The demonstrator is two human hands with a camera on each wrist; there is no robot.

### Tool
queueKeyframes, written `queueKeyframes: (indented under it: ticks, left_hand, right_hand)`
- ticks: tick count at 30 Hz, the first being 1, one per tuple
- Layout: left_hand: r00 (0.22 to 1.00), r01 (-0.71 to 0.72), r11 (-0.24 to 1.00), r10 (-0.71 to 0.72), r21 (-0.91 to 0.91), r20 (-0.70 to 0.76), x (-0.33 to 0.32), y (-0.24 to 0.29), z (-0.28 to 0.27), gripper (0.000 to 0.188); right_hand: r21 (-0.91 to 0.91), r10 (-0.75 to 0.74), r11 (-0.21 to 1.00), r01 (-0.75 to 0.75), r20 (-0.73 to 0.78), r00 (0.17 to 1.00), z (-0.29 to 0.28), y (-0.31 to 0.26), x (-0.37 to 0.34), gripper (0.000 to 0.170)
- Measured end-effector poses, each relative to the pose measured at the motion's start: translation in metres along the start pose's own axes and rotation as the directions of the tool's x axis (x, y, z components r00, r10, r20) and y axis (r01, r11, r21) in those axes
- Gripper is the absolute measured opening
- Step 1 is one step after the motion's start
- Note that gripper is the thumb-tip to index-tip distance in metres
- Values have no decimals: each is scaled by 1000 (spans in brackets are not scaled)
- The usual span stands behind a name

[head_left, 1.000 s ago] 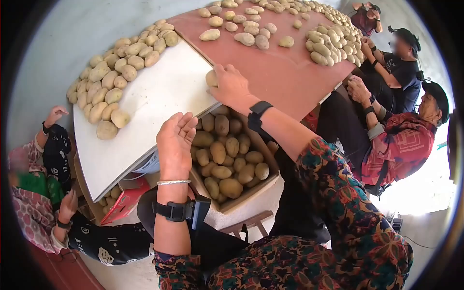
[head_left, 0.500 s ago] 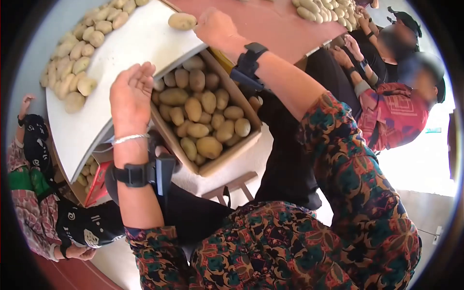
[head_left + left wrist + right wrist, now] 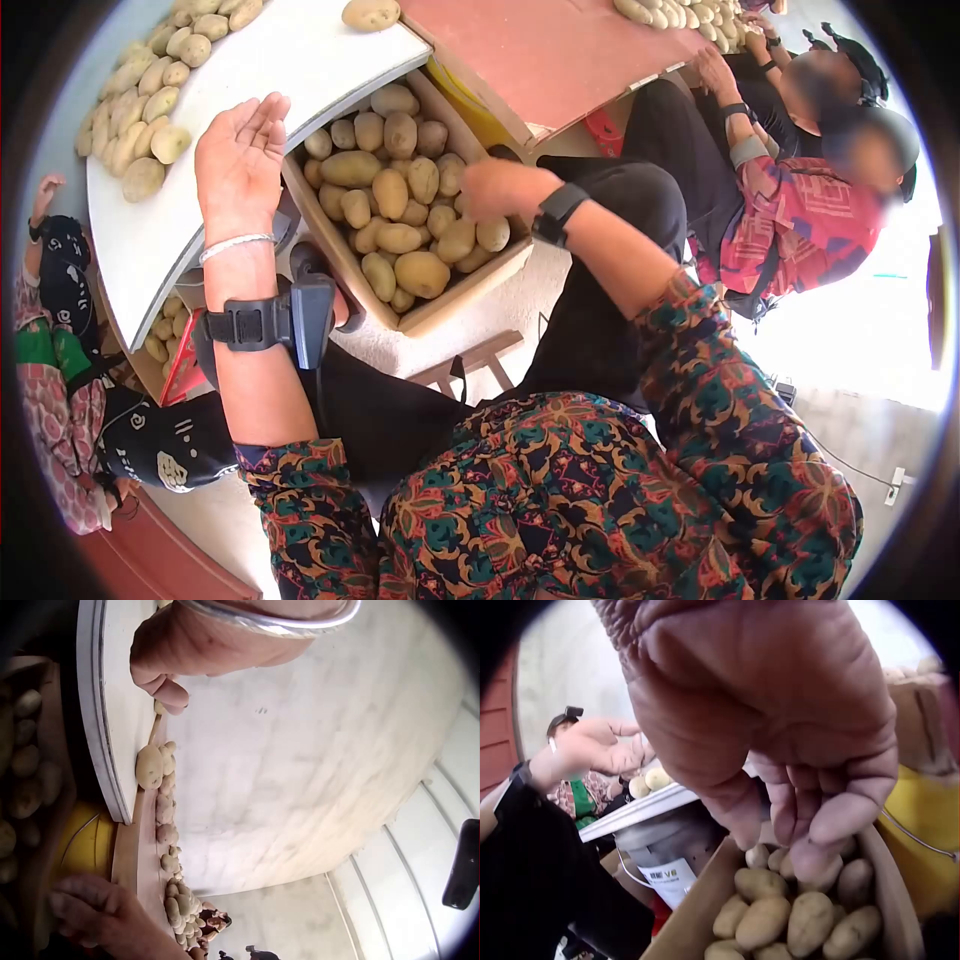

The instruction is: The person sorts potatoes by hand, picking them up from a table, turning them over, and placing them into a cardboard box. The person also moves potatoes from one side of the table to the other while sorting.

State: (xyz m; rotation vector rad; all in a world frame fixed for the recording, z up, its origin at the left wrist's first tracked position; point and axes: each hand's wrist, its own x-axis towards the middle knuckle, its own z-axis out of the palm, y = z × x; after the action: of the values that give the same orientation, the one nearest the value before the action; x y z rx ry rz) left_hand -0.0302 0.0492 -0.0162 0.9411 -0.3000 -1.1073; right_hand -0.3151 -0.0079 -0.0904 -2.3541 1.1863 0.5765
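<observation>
My right hand hangs over the right side of a cardboard box filled with potatoes. In the right wrist view its fingers droop loosely toward the potatoes, and nothing shows between them and the thumb. My left hand is held over the edge of a white tabletop, palm turned up, fingers slightly bent and bare of any object. One lone potato lies on the white top close to the red board.
A potato pile covers the white top's left side. Beneath the tabletops stand a yellow bucket and a grey bucket. People sit at right and left, one in a red patterned shirt. A wooden stool stands below the box.
My right hand has left the potato on the white top and come down over the box. My left hand stays palm up, while the head view has shifted.
</observation>
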Motion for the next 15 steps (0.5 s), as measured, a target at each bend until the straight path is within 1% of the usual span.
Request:
queueKeyframes:
  ticks: [1,2,4,5,7,8,9,11,12,13,14,15]
  left_hand:
    - [1000,-1,1000,1,0,0,0,1,1,30]
    - [1000,-1,1000,1,1,-1,-1,2,2,30]
    - [999,14,1000,-14,1,41,-5,3,3,30]
    - [999,16,1000,-16,2,40,-5,2,2,30]
    - [999,16,1000,-17,21,50,-2,1,2,29]
    - [999,9,1000,-10,18,52,-1,0,3,29]
    - [999,23,999,-25,39,44,-1,0,5,30]
    - [999,28,998,-30,61,33,-2,0,6,31]
    - [999,35,998,-37,46,36,-3,0,5,30]
    - [998,40,999,-41,30,44,-4,-1,5,30]
    - [999,18,999,-20,41,45,-3,-3,3,30]
    - [999,4,995,-8,95,49,-2,-3,2,32]
  right_hand:
    - [-8,14,1000,-14,44,999,7,-1,-4,31]
    - [-8,14,1000,-14,45,999,14,-2,-8,31]
    - [-48,73,997,-68,109,991,25,-9,-16,33]
    - [-46,74,997,-69,112,991,32,-10,-18,33]
    - [-102,122,988,-116,53,991,48,-9,-16,34]
    - [-104,110,989,-109,1,994,56,-8,-14,34]
    - [-109,104,989,-104,-7,995,64,-7,-11,34]
    - [-158,81,983,-98,-112,990,73,-6,-7,30]
    - [-157,11,987,-18,-49,999,61,-9,-14,28]
    - [-163,7,986,-16,-60,998,58,-9,-15,28]
    - [-126,45,991,-45,0,999,55,-8,-15,29]
    - [-94,82,993,-77,52,995,48,-6,-13,30]
